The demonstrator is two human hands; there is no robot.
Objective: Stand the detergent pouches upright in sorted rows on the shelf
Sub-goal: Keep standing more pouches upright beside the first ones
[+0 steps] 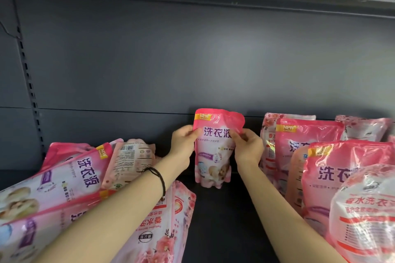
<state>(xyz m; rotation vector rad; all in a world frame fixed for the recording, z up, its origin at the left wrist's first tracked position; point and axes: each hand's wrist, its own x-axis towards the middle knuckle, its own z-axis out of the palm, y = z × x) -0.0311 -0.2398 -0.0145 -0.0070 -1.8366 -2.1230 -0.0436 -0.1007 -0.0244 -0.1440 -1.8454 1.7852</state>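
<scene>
Pink plastic dominates the dark grey metal shelf (224, 220). At far left, a heap of pouches lies tilted and overlapping. The top one is a pink-and-white detergent pouch (64, 179), printed 洗衣液 in purple with a yellow "NEW" corner tag. Beside it a pale pink pouch (130, 160) shows its back, with a barcode and small print too fine to read. Under the left forearm, a rose-patterned pouch (162, 226) lies upside down; its red characters begin 香水.

In the middle, the left hand (183, 145) and right hand (248, 147) hold a small pink stand-up pouch (213, 156) upright near the back panel. The fingers of each hand are clamped on one side edge, thumbs on the front. It too reads 洗衣液 and "NEW". Whether its base rests on the shelf or hangs just above it, I cannot tell.

On the right, upright pink pouches (307, 136) stand in rows, again reading "NEW" and 洗衣. A rose-patterned pouch (363, 220) at the front reads 香水洗衣.

The held pouch has open gaps on both sides, so once released it would likely slump or topple. The left forearm, lying over the heap, could drag a slippery pouch off the front edge.
</scene>
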